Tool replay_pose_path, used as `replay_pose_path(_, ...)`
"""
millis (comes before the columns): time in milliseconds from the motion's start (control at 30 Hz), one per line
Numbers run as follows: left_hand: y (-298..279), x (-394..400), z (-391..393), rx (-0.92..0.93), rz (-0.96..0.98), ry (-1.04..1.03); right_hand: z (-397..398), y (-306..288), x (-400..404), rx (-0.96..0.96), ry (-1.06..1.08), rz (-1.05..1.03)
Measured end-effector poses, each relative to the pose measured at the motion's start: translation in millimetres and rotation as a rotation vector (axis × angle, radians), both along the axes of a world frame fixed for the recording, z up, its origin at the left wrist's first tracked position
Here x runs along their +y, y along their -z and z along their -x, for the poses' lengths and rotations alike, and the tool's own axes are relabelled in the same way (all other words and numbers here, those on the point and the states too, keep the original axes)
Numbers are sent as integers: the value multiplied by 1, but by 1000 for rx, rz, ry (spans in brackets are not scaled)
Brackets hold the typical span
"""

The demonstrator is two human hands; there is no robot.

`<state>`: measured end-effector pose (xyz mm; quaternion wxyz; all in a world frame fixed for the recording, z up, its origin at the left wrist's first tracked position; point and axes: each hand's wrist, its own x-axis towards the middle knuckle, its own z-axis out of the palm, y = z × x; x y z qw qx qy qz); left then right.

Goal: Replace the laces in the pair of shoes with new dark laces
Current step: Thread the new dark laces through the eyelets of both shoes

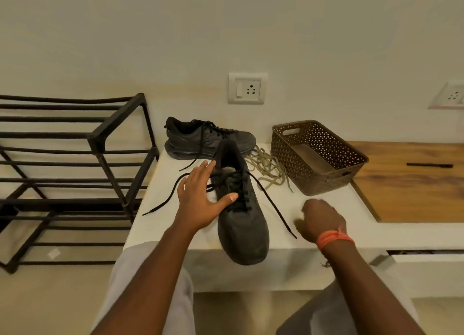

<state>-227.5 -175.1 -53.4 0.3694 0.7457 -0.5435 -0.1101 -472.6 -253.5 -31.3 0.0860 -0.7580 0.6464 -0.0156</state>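
Two dark shoes (241, 209), one basket (319, 156)

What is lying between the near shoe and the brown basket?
In the head view, a loose heap of tan laces lies on the white surface between the near shoe and the brown basket, plus the shoe's dark lace end trailing forward.

Brown perforated basket (313, 144) on white counter (326, 204), black metal rack (100, 139) alongside.
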Motion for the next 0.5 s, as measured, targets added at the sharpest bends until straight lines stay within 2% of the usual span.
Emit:
replay_pose_path(67,4,10,3,-23,-1,-43,-30,-2,0,-284,-153,75)
replay_pose_path(133,7,19,8,-49,-1,-58,-62,-8,-2,-587,-226,18)
replay_pose_path(200,11,20,10,-30,31,-32,-85,-12,-7,-733,-228,-9)
replay_pose_path(367,-10,-5,6,36,61,115,-93,-4,-19,-875,-247,148)
replay_pose_path(433,-12,-14,2,-1,20,126,-88,1,-23,-818,-243,193)
replay_pose_path(500,-6,-15,1,53,29,129,-81,7,-26,-735,-243,181)
